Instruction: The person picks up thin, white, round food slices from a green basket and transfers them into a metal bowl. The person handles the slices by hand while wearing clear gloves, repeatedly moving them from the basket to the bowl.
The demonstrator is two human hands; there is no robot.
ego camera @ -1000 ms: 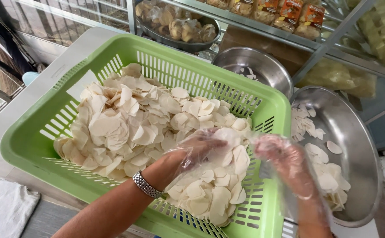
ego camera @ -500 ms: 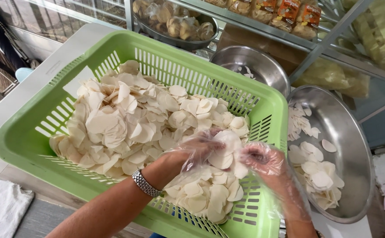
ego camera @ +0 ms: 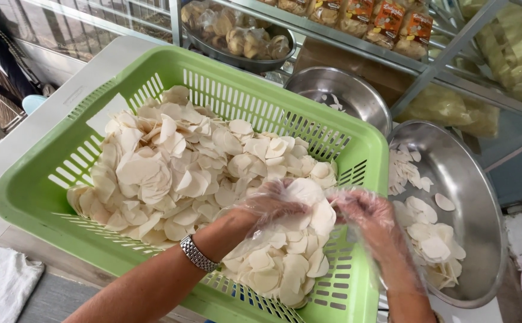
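- Left hand (ego camera: 273, 206), in a clear plastic glove, curls its fingers over a bunch of pale round chips (ego camera: 177, 167).
- Right hand (ego camera: 365, 215), gloved too, closes on the same bunch from the other side.
- The chips fill the green basket (ego camera: 40, 179) under and left of both hands.
- A steel bowl (ego camera: 482, 197) just right of the right hand holds a few chips.
- A metal watch band (ego camera: 198, 254) circles the left wrist.
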